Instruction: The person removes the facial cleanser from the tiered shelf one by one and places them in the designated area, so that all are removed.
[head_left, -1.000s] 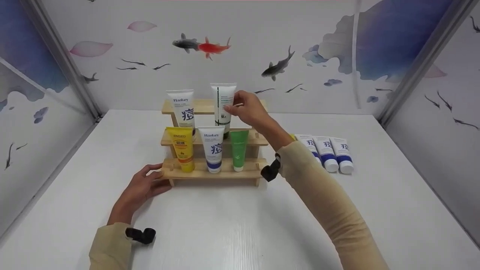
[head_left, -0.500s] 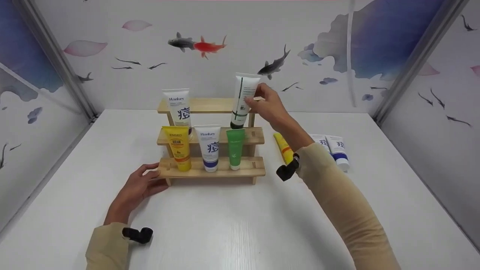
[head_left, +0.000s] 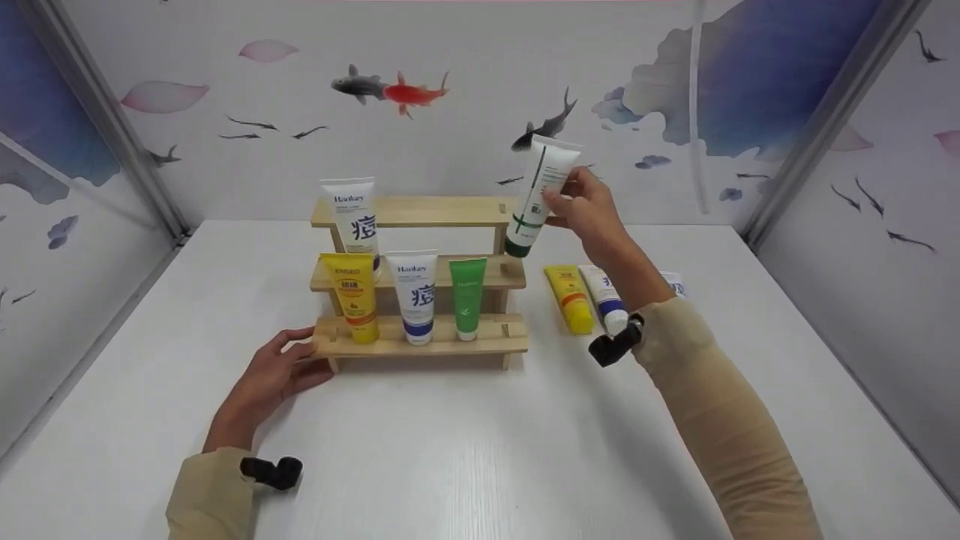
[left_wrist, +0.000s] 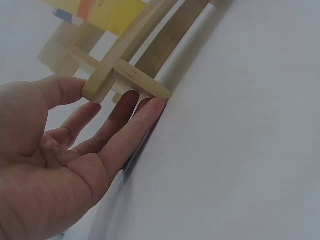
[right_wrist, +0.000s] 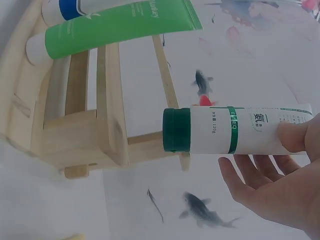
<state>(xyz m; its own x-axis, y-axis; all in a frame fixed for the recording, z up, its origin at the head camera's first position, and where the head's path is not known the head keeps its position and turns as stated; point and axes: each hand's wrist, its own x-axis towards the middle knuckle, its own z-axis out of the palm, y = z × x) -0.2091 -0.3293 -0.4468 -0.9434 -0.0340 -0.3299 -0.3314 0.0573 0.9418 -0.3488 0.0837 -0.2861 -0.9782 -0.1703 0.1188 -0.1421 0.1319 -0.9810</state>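
Note:
My right hand (head_left: 591,214) pinches a white squeeze tube (head_left: 543,189) with a dark green cap between thumb and fingers. The tube tilts cap-down, beside the right end of a three-tier wooden display rack (head_left: 427,211); its printed label shows in the right wrist view. At the rack's lower left end, my left hand (head_left: 274,375) holds the bottom shelf, thumb at the shelf end and fingers around the leg (left_wrist: 142,80). On the bottom shelf stand a yellow tube (head_left: 355,298), a white-and-blue tube (head_left: 414,296) and a green tube (head_left: 468,298). Another white tube (head_left: 352,217) stands on the middle shelf.
Right of the rack, a yellow tube (head_left: 570,298) and white-and-blue tubes (head_left: 606,296) lie in a row on the white table (head_left: 420,450), partly hidden by my right forearm. Walls printed with fish (head_left: 416,94) enclose the table at the back and sides.
My right hand has lifted the white tube off the middle shelf and carried it up and right, tilting it. My left hand stays at the rack's end.

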